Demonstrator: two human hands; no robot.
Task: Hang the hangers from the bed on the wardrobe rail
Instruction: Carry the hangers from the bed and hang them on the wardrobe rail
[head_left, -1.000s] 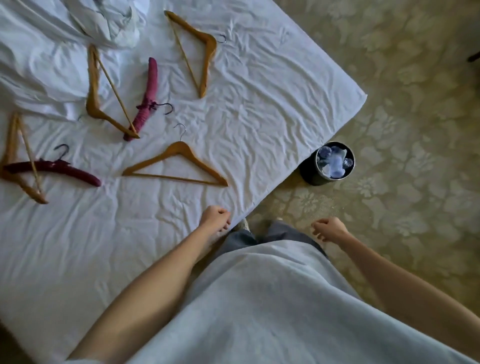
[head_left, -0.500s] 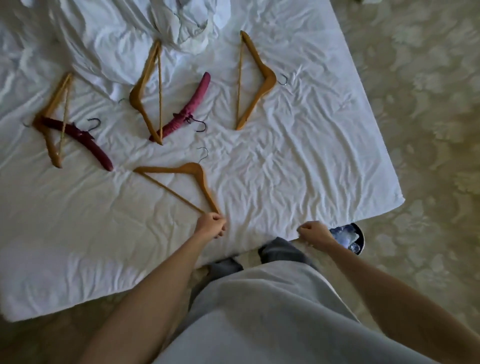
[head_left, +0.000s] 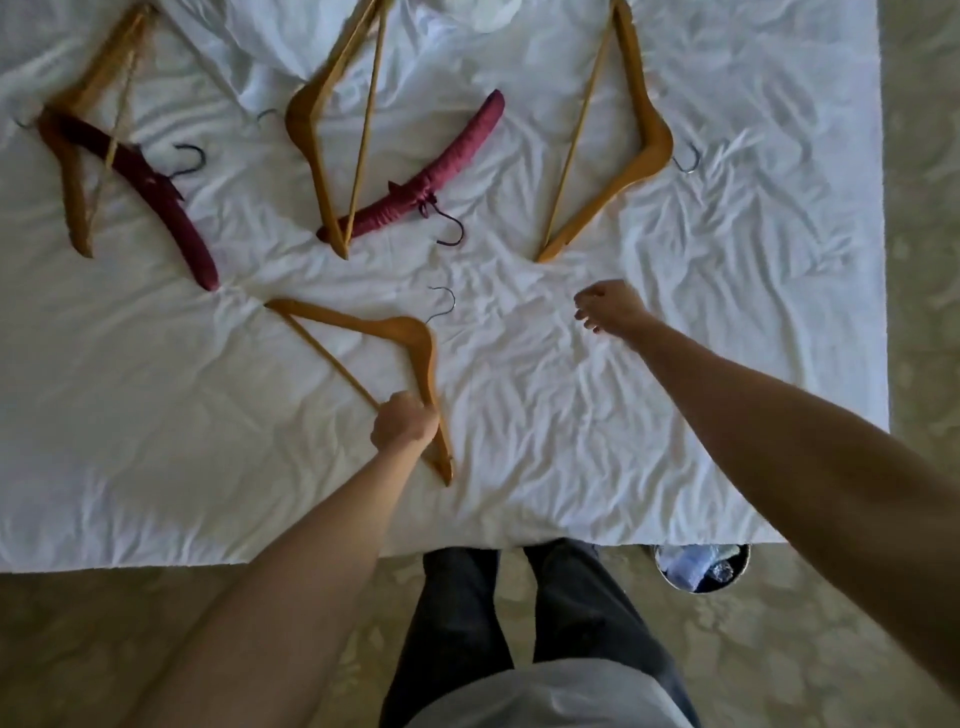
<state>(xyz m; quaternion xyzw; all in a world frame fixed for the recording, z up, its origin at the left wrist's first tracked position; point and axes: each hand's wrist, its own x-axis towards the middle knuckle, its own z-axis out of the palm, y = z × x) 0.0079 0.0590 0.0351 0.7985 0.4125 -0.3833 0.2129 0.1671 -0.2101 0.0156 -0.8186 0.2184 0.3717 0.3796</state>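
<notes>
Several hangers lie on the white bed (head_left: 727, 415). My left hand (head_left: 404, 427) grips the near arm of the nearest wooden hanger (head_left: 410, 338), whose metal hook points away from me. My right hand (head_left: 608, 305) hovers over the sheet with loosely curled fingers, holding nothing, just below the lower tip of another wooden hanger (head_left: 639, 130) at the right. Further back lie a wooden hanger (head_left: 317, 145) crossing a padded maroon hanger (head_left: 447, 166), and at the far left a wooden hanger (head_left: 78, 171) under a second maroon hanger (head_left: 150, 192). No wardrobe rail is in view.
A crumpled white duvet (head_left: 467, 15) is bunched at the top edge. A small round bin (head_left: 701, 566) with plastic inside stands on the patterned carpet (head_left: 156, 649) by the bed's near edge, right of my legs.
I have stepped up to the bed. My left hand closed round the nearest wooden hanger's arm. My right hand rose from my side and reached out over the sheet toward the right wooden hanger.
</notes>
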